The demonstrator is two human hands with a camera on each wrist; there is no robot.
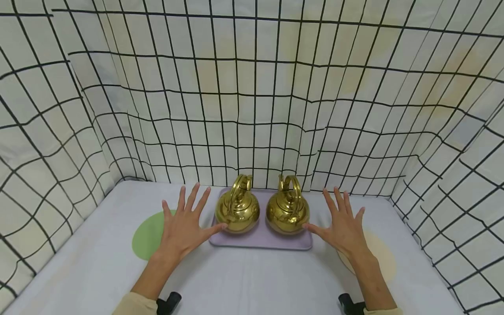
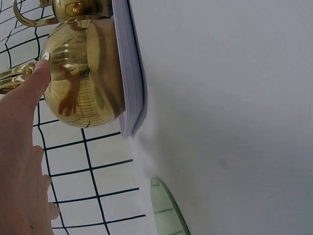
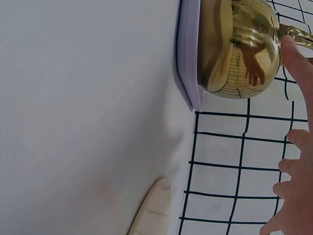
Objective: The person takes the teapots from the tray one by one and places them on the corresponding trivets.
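Two shiny brass teapots stand side by side on a lilac tray (image 1: pixel 260 241). The left teapot (image 1: pixel 236 214) has an arched handle over its lid, and so does the right teapot (image 1: pixel 288 214). My left hand (image 1: pixel 183 229) is spread wide beside the left teapot, its thumb tip overlapping the lower side of the pot. Mirrored on the other side, my right hand (image 1: pixel 342 229) has its fingers spread and its thumb tip at the right teapot's side. In both wrist views the round bellies of the left pot (image 2: pixel 83 73) and right pot (image 3: pixel 244 54) reflect a hand.
A flat green disc (image 1: pixel 143 238) lies under and left of my left hand. On the right, a cream disc (image 1: pixel 382 258) is partly covered by my right forearm. White walls with a black grid (image 1: pixel 252 105) surround the white table (image 1: pixel 252 284) at the back and sides.
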